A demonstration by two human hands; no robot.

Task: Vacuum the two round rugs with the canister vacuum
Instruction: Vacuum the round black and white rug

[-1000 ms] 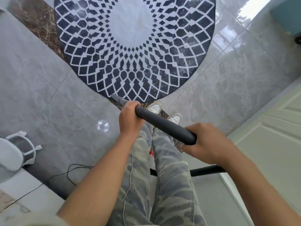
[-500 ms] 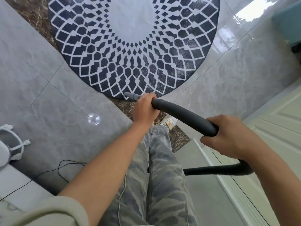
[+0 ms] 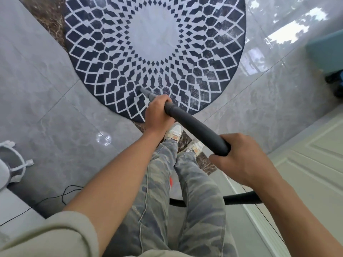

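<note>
Left grip [image 3: 157, 114] and right grip [image 3: 239, 160] both clenched round grey wand [image 3: 196, 127]. Its tip is over round rug [image 3: 154, 34], contact unclear. Rug top cut off; hose [image 3: 239, 199] partly hidden behind legs [image 3: 194, 210].

Head-worn view, steeply down, close

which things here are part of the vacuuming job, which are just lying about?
Job:
- round rug
- vacuum tube, nozzle end over the rug's near part
- left hand and right hand, both gripping the tube

Lying about:
- white-framed appliance
- white door
- teal furniture
</note>
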